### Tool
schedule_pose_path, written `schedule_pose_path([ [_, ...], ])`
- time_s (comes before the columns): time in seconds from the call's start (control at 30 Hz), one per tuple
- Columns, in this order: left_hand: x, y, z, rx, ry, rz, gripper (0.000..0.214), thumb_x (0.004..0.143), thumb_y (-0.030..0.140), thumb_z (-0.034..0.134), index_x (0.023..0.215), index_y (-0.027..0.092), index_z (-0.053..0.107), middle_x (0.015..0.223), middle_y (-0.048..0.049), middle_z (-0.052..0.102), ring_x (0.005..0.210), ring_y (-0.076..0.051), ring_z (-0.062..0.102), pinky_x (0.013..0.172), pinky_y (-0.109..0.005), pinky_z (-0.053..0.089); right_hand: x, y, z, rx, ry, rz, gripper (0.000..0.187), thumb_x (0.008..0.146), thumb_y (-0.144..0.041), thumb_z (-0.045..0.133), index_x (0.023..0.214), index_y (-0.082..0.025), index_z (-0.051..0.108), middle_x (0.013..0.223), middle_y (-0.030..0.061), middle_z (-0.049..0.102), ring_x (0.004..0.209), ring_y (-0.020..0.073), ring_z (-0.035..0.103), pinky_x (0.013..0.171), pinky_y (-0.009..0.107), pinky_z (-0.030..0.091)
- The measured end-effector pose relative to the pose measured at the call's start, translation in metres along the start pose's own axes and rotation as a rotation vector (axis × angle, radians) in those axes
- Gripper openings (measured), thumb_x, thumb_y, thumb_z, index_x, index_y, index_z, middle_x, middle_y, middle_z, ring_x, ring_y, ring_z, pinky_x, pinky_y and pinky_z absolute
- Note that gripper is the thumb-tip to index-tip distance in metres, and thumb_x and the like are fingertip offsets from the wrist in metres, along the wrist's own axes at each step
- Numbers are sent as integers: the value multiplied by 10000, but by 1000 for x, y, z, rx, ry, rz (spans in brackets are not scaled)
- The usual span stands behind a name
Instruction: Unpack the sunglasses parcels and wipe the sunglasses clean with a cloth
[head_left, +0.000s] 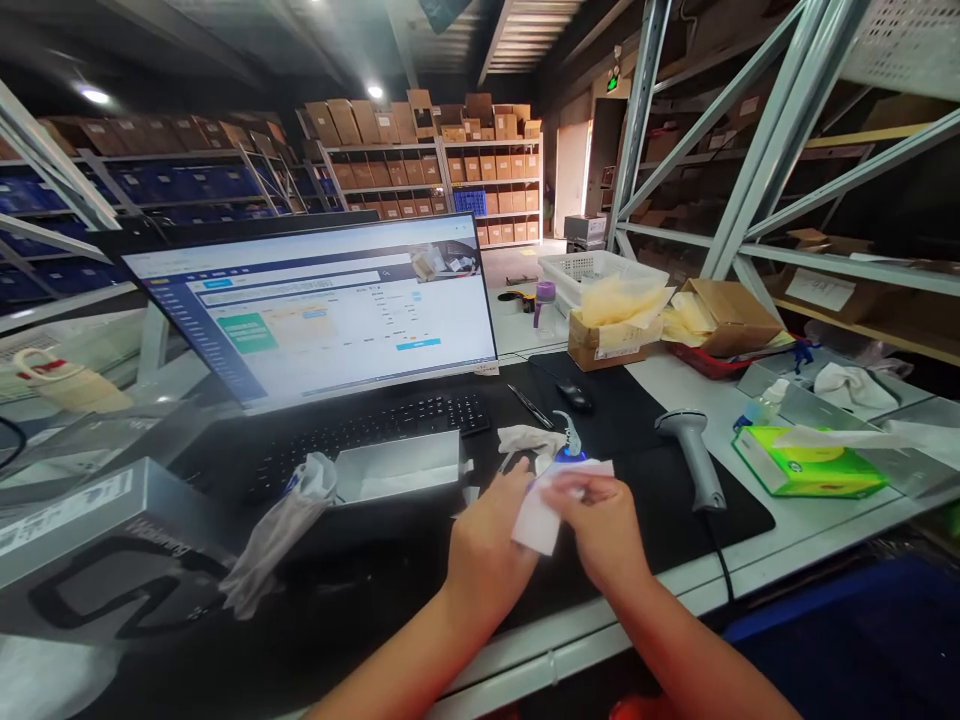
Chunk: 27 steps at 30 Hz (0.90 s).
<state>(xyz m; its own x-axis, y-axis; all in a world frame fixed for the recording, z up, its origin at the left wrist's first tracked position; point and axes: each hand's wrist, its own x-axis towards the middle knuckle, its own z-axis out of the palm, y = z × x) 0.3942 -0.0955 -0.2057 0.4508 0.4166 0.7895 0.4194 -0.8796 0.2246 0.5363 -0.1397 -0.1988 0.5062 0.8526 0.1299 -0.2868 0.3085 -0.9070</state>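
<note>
My left hand (487, 540) and my right hand (604, 525) meet over the black desk mat (660, 490), both pinching a small white paper label (551, 500) between them. Fingers of both hands are closed on the label's edges. Just beyond the label lies a small blue-tipped tool (570, 445) beside a crumpled white scrap (529, 438). An open grey box (397, 468) sits to the left, in front of the black keyboard (375, 430).
A monitor (315, 310) stands behind the keyboard. A grey barcode scanner (694, 450), black mouse (576, 397) and green tissue box (806, 465) lie to the right. A crumpled plastic bag (281, 525) and grey carton (90, 520) sit left. Cardboard boxes of bags (615, 335) and shelving stand behind.
</note>
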Motion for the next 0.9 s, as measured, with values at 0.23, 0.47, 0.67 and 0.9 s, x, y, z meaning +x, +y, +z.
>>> schedule_pose_path([
  [0.23,-5,-5,0,14,32,-34,447,882,103,549,1327,146,542,1198,-118,724,1058,-211,722,963,-319,579,7,5,11,248,81,50,364,651,-367,880,815,-211,595,778,-9,689,629,129,612,567,230,490],
  [0.47,-8,-12,-1,27,69,-84,384,938,201,535,1313,117,530,1137,-161,733,951,-234,748,811,-304,623,-10,19,23,-27,-15,28,565,622,-337,872,485,-206,340,484,-61,405,504,84,393,504,216,373],
  [0.67,-6,-10,-1,-17,9,-86,458,893,95,528,1346,165,522,1213,-116,715,1098,-216,705,1008,-345,558,20,1,19,274,-3,139,576,672,-413,852,629,-222,311,619,-60,469,581,95,422,551,215,393],
  [0.9,-12,-14,-6,-131,41,-182,499,922,167,566,1412,182,477,1295,-141,675,1123,-240,697,984,-361,581,-19,30,28,-268,-43,-160,600,737,-380,770,470,-224,256,467,-78,250,473,76,260,476,232,329],
])
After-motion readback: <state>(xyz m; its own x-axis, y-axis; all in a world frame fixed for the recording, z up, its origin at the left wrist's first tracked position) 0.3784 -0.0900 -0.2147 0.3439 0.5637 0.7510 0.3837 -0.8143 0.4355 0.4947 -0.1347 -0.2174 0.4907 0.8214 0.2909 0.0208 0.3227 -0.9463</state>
